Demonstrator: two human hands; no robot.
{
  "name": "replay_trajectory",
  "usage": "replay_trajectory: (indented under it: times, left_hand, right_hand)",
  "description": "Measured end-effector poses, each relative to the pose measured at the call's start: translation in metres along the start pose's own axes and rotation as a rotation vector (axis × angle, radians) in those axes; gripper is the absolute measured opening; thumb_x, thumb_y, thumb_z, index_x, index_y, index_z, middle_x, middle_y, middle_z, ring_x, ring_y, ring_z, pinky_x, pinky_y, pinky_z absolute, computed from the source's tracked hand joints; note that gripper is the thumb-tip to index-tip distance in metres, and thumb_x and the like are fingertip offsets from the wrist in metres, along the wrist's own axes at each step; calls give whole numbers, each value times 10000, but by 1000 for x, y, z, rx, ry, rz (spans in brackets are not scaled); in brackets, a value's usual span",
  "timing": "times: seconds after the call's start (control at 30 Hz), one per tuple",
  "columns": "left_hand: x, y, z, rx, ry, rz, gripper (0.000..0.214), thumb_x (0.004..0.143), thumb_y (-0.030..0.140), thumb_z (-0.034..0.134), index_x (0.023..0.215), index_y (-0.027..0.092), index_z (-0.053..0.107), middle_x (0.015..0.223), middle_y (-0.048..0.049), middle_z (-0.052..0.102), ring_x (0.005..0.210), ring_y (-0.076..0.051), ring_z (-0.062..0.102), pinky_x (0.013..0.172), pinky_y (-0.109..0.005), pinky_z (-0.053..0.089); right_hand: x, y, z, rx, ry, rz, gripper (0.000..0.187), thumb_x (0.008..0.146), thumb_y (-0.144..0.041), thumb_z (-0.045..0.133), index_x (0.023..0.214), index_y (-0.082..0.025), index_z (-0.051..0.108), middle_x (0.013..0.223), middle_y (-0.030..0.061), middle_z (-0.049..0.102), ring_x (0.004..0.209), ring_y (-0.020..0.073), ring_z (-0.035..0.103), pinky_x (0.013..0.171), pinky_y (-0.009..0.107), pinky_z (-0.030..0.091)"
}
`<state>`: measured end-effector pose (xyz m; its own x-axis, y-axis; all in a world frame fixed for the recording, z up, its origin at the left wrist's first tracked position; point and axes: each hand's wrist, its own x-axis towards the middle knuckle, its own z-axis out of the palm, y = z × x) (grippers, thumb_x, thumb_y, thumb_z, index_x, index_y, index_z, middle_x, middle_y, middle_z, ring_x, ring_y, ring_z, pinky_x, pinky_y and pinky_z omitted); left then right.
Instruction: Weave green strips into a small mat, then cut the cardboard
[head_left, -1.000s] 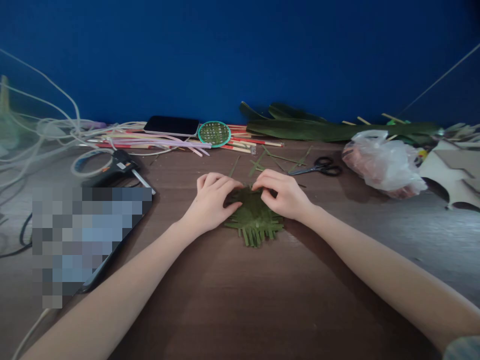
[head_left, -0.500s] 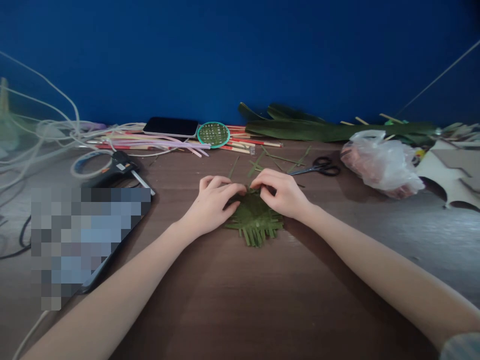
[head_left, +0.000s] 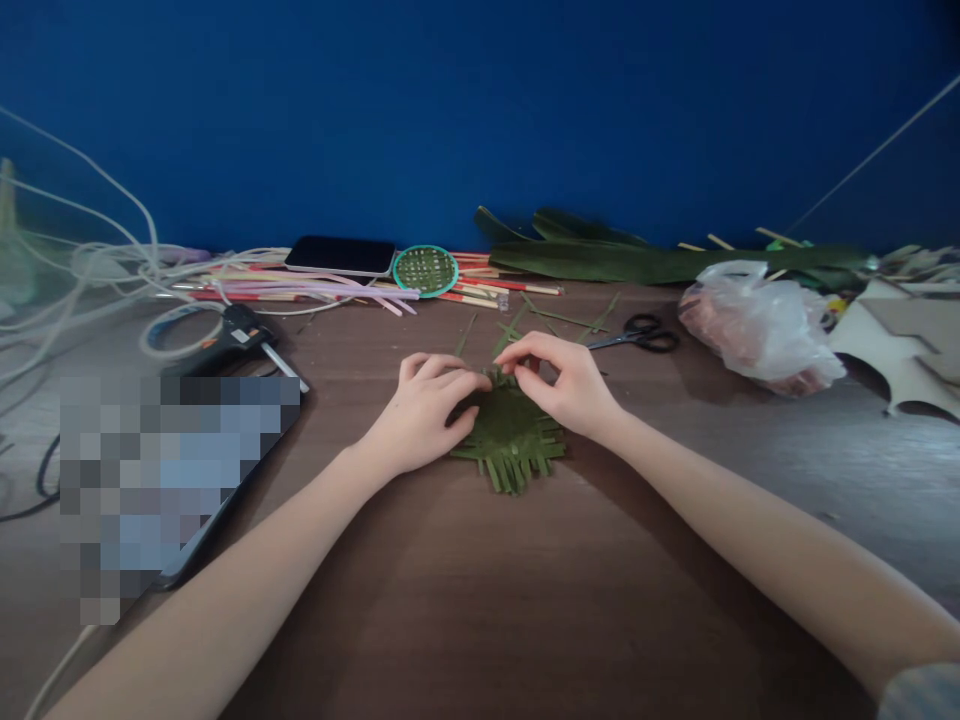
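A small mat woven from green leaf strips lies on the brown table in front of me. My left hand rests on its left side, fingers curled and pressing down on the weave. My right hand is at the mat's far edge, thumb and fingers pinched on the end of a leaf strip there. Loose strip ends stick out along the mat's near and right edges.
Black scissors lie to the right, beyond them a plastic bag and long green leaves. At the back are a phone, a round green-rimmed woven disc, sticks and straws. A glue gun and cables lie left.
My right hand has lifted slightly and pinched a strip at the mat's far edge. The left hand has hardly moved.
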<state>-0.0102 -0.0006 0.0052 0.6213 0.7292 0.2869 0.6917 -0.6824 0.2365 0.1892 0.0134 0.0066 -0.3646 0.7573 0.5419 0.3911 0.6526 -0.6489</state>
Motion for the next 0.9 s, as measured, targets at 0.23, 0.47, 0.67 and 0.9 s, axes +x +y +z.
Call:
replay_trajectory:
  times: [0.23,0.47,0.67,0.9]
  left_hand:
    - [0,0,0,-14,-11,22,203,814,200,456,982,231,566,995,-2,664,1068,-218,475,955,-414,242]
    - [0,-1,1,24,-30,52,348,826,207,438,1139,283,569,1046,-27,638,1037,-231,466,931,-430,258]
    - [0,-3,5,42,-22,15,326,797,234,467,1107,234,570,1095,-61,622,1046,-240,469,947,-442,266]
    - [1,0,2,-14,-20,-7,309,771,204,482,1073,223,547,995,-26,654,998,-221,498,957,-424,252]
  right_hand:
    - [0,-4,0,89,0,53,216,734,-69,467,863,-178,603,763,8,648,713,121,588,653,261,457]
    - [-1,-9,3,279,-109,40,371,726,-46,436,1046,-196,548,961,44,661,946,161,608,834,341,472]
    - [-2,-10,1,351,-215,44,463,740,-63,420,1161,-227,524,1096,43,654,1055,171,584,930,386,445]
    - [-1,0,2,240,-109,104,443,714,-29,399,1090,-199,559,1070,47,660,992,162,601,871,364,463]
